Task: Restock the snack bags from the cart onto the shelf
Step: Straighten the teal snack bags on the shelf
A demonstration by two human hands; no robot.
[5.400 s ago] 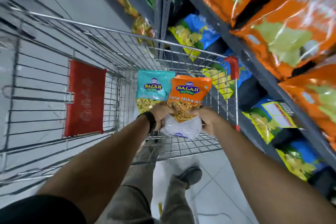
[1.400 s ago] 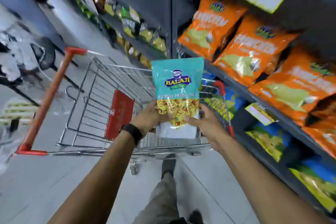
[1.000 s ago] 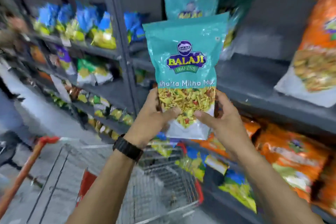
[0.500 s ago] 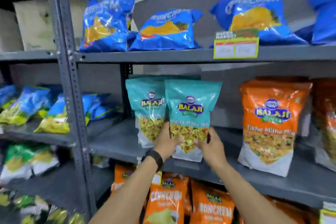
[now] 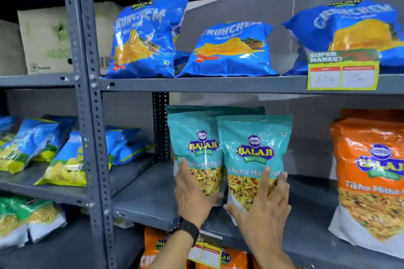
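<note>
Two teal Balaji snack bags stand side by side on the grey middle shelf (image 5: 148,194). The right teal bag (image 5: 254,150) is at the front, and my right hand (image 5: 262,207) grips its lower part, fingers spread over the face and thumb round the bottom left corner. My left hand (image 5: 192,194), with a black watch on the wrist, lies flat against the lower front of the left teal bag (image 5: 196,142). More teal bags stand behind these two. The cart is out of view.
An orange Balaji bag (image 5: 371,177) stands to the right on the same shelf. Blue Crunchem bags (image 5: 231,50) and a yellow price tag (image 5: 342,70) are on the shelf above. A grey upright post (image 5: 89,116) is at left. Orange bags (image 5: 153,247) fill the shelf below.
The teal bag has gone from the cart up onto the middle shelf beside another teal bag. My left hand has shifted off it onto the left bag, and the view has moved closer.
</note>
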